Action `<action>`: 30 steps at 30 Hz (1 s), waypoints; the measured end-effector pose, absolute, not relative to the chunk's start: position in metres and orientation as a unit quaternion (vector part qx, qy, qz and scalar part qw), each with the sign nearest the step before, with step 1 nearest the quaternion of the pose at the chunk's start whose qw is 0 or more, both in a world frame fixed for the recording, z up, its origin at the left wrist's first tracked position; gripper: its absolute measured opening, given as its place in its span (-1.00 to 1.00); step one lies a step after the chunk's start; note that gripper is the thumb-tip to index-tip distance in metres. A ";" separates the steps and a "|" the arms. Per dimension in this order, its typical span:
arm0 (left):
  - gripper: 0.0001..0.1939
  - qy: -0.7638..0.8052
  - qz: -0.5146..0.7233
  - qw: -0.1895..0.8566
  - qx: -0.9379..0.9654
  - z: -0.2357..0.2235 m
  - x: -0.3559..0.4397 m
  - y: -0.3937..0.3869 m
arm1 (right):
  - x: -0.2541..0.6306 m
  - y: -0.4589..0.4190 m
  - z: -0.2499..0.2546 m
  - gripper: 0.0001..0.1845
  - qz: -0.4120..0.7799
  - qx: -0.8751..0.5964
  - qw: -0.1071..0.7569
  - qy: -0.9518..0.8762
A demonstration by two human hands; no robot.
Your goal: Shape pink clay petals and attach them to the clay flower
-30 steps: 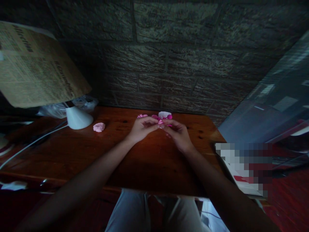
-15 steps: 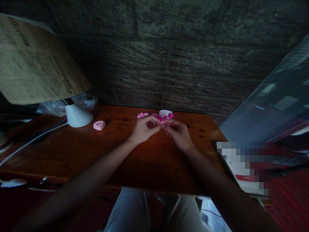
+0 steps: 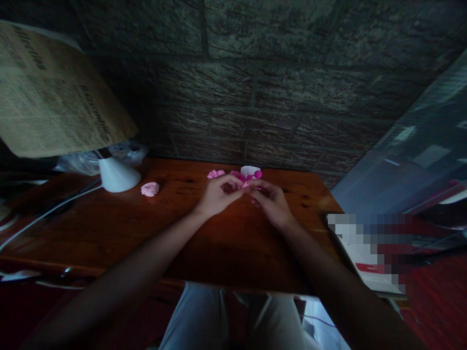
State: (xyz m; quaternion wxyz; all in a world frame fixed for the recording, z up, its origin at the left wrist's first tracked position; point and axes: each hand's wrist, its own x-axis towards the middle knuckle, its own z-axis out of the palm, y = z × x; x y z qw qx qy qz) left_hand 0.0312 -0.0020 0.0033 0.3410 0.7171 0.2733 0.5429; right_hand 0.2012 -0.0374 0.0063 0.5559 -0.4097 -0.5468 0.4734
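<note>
My left hand (image 3: 217, 197) and my right hand (image 3: 270, 201) meet fingertip to fingertip over the far middle of a wooden table (image 3: 153, 233). Both are curled in a pinch on a small pink piece (image 3: 243, 185) held between them. Just behind the fingers lie several pink petal-like bits (image 3: 216, 173) and a pale pink-white lump (image 3: 250, 170) with darker pink balls (image 3: 257, 174) beside it. A separate light pink lump (image 3: 150, 189) rests on the table to the left.
A white lamp base (image 3: 117, 176) with a newspaper-print shade (image 3: 54, 97) stands at the back left, its white cable (image 3: 44, 214) trailing left. A crumpled plastic bag (image 3: 124, 151) lies behind it. A stone-pattern wall (image 3: 255, 87) backs the table. Papers (image 3: 368, 277) lie at the right edge.
The view shifted slightly; my hands stay together at the same spot, fingers working the small pink piece with little visible movement.
</note>
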 end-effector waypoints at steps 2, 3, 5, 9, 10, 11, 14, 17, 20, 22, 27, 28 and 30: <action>-0.93 0.274 0.542 0.344 0.716 0.003 0.031 -0.002 | 0.201 -0.037 0.006 -0.64 0.474 -0.411 0.557 -0.544; -0.93 0.276 0.541 0.346 0.715 0.002 0.031 -0.001 | 0.201 -0.037 0.006 -0.64 0.474 -0.412 0.556 -0.544; -0.93 0.278 0.539 0.348 0.715 0.001 0.031 0.001 | 0.200 -0.036 0.006 -0.63 0.475 -0.413 0.553 -0.546; -0.92 0.267 0.542 0.342 0.719 -0.003 0.029 0.008 | 0.200 -0.034 0.004 -0.59 0.476 -0.415 0.552 -0.545; -0.91 0.269 0.542 0.348 0.716 -0.004 0.028 0.010 | 0.201 -0.034 0.003 -0.59 0.474 -0.419 0.552 -0.543; -0.89 0.275 0.542 0.363 0.707 -0.003 0.026 0.013 | 0.201 -0.033 0.002 -0.59 0.471 -0.425 0.552 -0.541; -0.73 0.308 0.553 0.424 0.648 -0.001 0.016 0.024 | 0.203 -0.032 0.001 -0.62 0.466 -0.447 0.546 -0.534; -0.60 0.342 0.600 0.465 0.554 0.004 -0.001 0.037 | 0.203 -0.032 0.000 -0.59 0.467 -0.464 0.536 -0.529; -0.60 0.349 0.639 0.520 0.447 0.007 -0.020 0.048 | 0.202 -0.032 0.000 -0.57 0.467 -0.476 0.531 -0.523; -0.60 0.351 0.646 0.538 0.411 0.008 -0.029 0.052 | 0.201 -0.033 -0.001 -0.59 0.468 -0.478 0.526 -0.526; -0.67 0.356 0.639 0.558 0.392 0.007 -0.036 0.056 | 0.203 -0.034 0.000 -0.64 0.483 -0.472 0.499 -0.543; -0.69 0.354 0.633 0.565 0.394 0.007 -0.035 0.056 | 0.203 -0.034 0.000 -0.65 0.487 -0.471 0.494 -0.545; -0.72 0.355 0.615 0.576 0.405 0.006 -0.034 0.055 | 0.204 -0.034 -0.001 -0.66 0.491 -0.466 0.487 -0.552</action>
